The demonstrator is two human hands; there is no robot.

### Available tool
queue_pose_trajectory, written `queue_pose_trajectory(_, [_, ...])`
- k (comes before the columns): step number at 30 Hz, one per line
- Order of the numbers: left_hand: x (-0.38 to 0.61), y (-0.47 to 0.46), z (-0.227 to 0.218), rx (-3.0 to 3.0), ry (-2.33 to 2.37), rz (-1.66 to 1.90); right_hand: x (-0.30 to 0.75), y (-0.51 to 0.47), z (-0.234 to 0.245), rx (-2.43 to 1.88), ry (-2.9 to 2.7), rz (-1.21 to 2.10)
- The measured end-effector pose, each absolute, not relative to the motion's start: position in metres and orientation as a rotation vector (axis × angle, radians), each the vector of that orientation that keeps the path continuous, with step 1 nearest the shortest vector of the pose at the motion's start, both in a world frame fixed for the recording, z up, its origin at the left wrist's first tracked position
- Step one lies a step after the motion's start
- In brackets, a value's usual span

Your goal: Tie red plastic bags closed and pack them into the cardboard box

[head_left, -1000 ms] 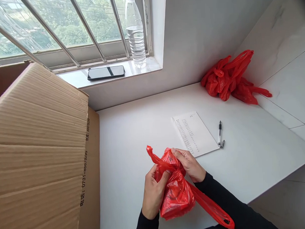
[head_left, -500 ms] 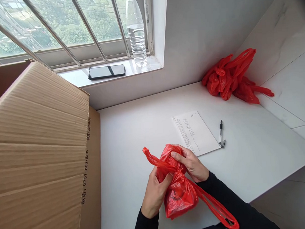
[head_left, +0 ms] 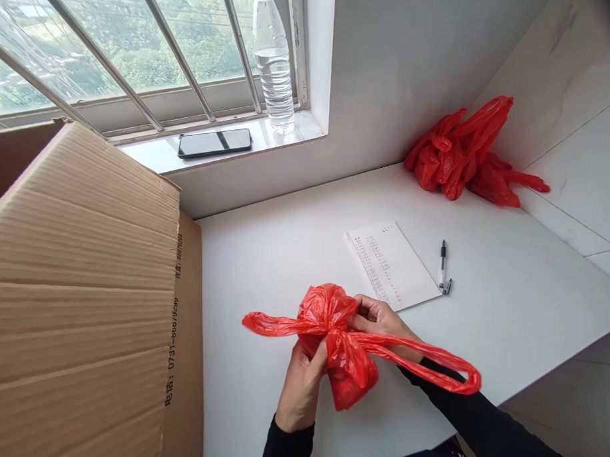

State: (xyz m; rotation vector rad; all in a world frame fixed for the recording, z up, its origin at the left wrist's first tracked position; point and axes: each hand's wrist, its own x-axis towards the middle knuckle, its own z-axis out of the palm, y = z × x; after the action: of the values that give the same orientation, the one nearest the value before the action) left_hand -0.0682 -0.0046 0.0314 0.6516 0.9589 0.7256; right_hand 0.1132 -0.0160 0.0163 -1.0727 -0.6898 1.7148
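Between my two hands is a red plastic bag (head_left: 354, 377), knotted at its middle, with a bulky wrapped part above and below the knot. One looped handle sticks out to the left; a longer one stretches right over my right forearm. My left hand (head_left: 305, 382) grips the bag from the lower left, thumb near the knot. From the right, my right hand (head_left: 383, 322) grips it with fingers curled at the upper bulge, partly covered by the handle. What the bag contains is hidden.
On the white table (head_left: 266, 256) lie a written-on notepad (head_left: 393, 262) and an uncapped pen (head_left: 443, 264). More red plastic bags (head_left: 457, 153) sit in the far right corner. A cardboard box (head_left: 87, 296) stands left. The windowsill holds a phone (head_left: 214, 143) and a water bottle (head_left: 277, 89).
The bag has turned in my hands and shifted slightly left. Its knot now faces up, the left handle points out sideways, and the right handle has swung up over my right forearm.
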Motion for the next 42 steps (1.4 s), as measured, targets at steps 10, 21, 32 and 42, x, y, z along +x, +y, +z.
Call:
queue_pose_trajectory(10, [-0.074,-0.006,0.02,0.644,1.05,0.832,0.115,-0.018,0.036,-1.024,-1.042,1.779])
queue_pose_trajectory(21, [-0.071,-0.004,0.026,0.508,0.946,0.853,0.107,-0.017,0.042,-1.014,-1.033,1.769])
queue_pose_trajectory(32, [-0.067,-0.002,0.033,0.657,0.958,0.77,0.109,-0.017,0.04,-1.116,-0.98,1.661])
queue_pose_trajectory(42, [-0.072,-0.003,0.025,0.785,1.075,0.675,0.104,-0.014,0.031,-1.267,-0.907,1.599])
